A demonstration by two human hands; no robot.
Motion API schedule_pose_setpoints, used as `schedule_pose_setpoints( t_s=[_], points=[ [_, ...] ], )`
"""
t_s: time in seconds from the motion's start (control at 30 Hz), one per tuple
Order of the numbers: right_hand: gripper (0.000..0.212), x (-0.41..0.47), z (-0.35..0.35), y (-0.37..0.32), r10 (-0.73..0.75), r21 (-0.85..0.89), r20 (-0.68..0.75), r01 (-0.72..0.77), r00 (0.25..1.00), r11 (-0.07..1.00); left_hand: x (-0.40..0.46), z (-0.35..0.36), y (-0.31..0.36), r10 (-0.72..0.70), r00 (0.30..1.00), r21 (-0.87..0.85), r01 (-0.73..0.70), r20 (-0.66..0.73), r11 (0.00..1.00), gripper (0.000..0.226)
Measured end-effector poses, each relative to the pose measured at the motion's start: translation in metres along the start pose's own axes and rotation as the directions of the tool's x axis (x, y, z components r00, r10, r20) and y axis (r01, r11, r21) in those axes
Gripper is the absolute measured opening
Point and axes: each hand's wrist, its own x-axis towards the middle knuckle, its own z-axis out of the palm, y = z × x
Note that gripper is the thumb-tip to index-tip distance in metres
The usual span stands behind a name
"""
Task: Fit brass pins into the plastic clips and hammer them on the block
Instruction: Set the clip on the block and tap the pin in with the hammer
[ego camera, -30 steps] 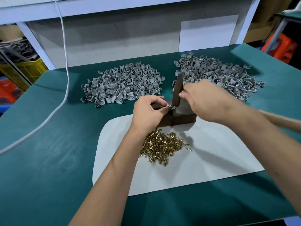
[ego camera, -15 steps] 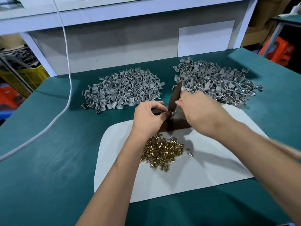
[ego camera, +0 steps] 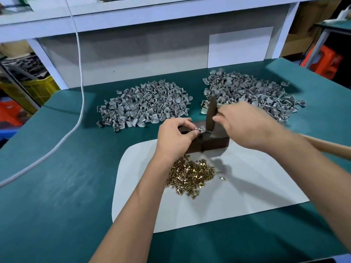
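Two hands are working over a dark block (ego camera: 214, 143) sitting at the far edge of a white sheet (ego camera: 237, 196) on a green table (ego camera: 57, 186). The left hand (ego camera: 175, 141) is pinching a small grey clip (ego camera: 199, 128) on the block's top. The right hand (ego camera: 245, 126) is gripping a dark hammer (ego camera: 210, 115), its head touching down just beside the clip. Brass pins (ego camera: 190, 176) are lying heaped on the sheet, partly hidden by the left wrist. Two clip piles are sitting beyond, one left (ego camera: 144, 105), one right (ego camera: 252, 90). A white cable (ego camera: 80, 82) is trailing across the table's left side.
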Motion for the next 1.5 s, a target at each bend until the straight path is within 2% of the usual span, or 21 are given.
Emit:
schedule_pose_setpoints(
  t_s=[0.1,0.17,0.23,0.33,0.43,0.57,0.63,0.77,0.87,0.97,1.07,1.17,1.23,1.33,1.4,1.47,1.5],
  points=[
    [0.030,-0.008,-0.008,0.019,-0.085,0.175,0.023,0.080,0.996,0.981,0.000,0.000,0.000,0.009,1.000,-0.002,-0.009,0.013,1.000,0.007],
    [0.019,-0.017,-0.014,0.033,-0.156,0.347,0.112,0.108,0.981,0.932,0.000,0.000,0.001,0.001,1.000,-0.024,-0.001,0.024,1.000,0.008],
    [0.007,-0.022,-0.015,0.041,-0.235,0.429,0.201,0.130,0.951,0.894,-0.001,0.000,0.002,-0.005,0.999,-0.034,0.007,0.033,0.999,0.011],
    [0.014,-0.027,-0.002,0.049,-0.269,0.371,0.283,0.154,0.920,0.916,-0.002,0.000,0.002,-0.007,0.999,-0.067,0.010,0.047,0.998,0.013],
    [0.022,-0.031,0.010,0.053,-0.228,0.258,0.283,0.155,0.931,0.954,-0.003,-0.001,0.003,-0.007,0.998,-0.085,0.012,0.059,0.996,0.014],
    [0.017,-0.032,0.013,0.057,-0.183,0.255,0.300,0.107,0.936,0.961,-0.002,-0.001,0.004,0.015,0.998,-0.073,-0.010,0.061,0.997,0.015],
    [0.012,-0.027,0.010,0.056,-0.178,0.238,0.226,0.123,0.958,0.963,-0.002,-0.001,0.004,0.038,0.998,-0.047,-0.036,0.056,0.998,0.016],
    [0.011,-0.014,0.011,0.038,-0.141,0.250,-0.054,0.150,0.989,0.957,-0.003,-0.001,0.004,0.079,0.995,-0.030,-0.077,0.062,0.997,0.015],
    [0.032,-0.005,0.023,0.016,-0.212,0.205,-0.098,0.228,0.972,0.952,-0.003,-0.001,0.005,0.088,0.993,-0.052,-0.084,0.076,0.995,0.015],
    [0.020,0.002,0.029,0.006,-0.279,0.173,-0.145,0.302,0.949,0.938,-0.001,-0.002,0.004,0.102,0.991,-0.091,-0.094,0.083,0.991,0.019],
    [0.022,0.009,0.029,0.009,-0.193,0.175,-0.193,0.227,0.962,0.958,0.003,-0.003,-0.001,0.084,0.996,-0.097,-0.085,-0.018,0.992,0.017],
    [0.035,0.017,0.027,0.021,-0.013,0.156,-0.229,0.050,0.973,0.986,0.011,-0.013,-0.016,0.051,0.972,0.045,-0.041,-0.231,0.998,0.015],
    [0.045,0.022,0.026,0.030,0.071,0.123,-0.257,-0.040,0.964,0.992,0.017,-0.023,-0.029,0.047,0.952,0.182,0.010,-0.304,0.983,0.016],
    [0.059,0.027,0.024,0.040,0.190,0.095,-0.258,-0.171,0.947,0.981,0.021,-0.035,-0.043,0.028,0.971,0.307,0.048,-0.239,0.951,0.035],
    [0.061,0.028,0.024,0.042,0.239,0.105,-0.243,-0.219,0.940,0.970,0.019,-0.037,-0.046,0.070,0.986,0.404,-0.004,-0.150,0.915,0.050],
    [0.055,0.029,0.022,0.035,0.180,0.135,-0.212,-0.154,0.960,0.979,0.019,-0.036,-0.046,0.121,0.989,0.477,-0.067,-0.083,0.877,0.055],
    [0.049,0.028,0.019,0.028,0.095,0.154,-0.172,-0.069,0.980,0.986,0.019,-0.035,-0.045,0.138,0.989,0.502,-0.090,-0.060,0.860,0.054]
  ],
)
